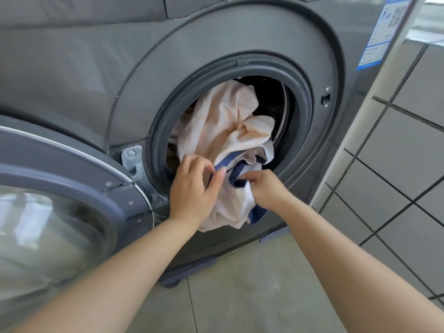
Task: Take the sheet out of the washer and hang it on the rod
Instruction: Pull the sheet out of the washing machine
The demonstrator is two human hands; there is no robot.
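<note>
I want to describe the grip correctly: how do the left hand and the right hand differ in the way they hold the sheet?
The left hand pinches the sheet's blue edge band between thumb and fingertips, its fingers only partly curled, while the right hand is a closed fist around bunched fabric. The left hand sits slightly higher, near the washer's door hinge; the right hand is under the hanging bundle. Both grip the part already outside the drum.

One head-worn view looks forward and down from close in front of the washer [79, 75], facing its open drum mouth [230, 135].
</note>
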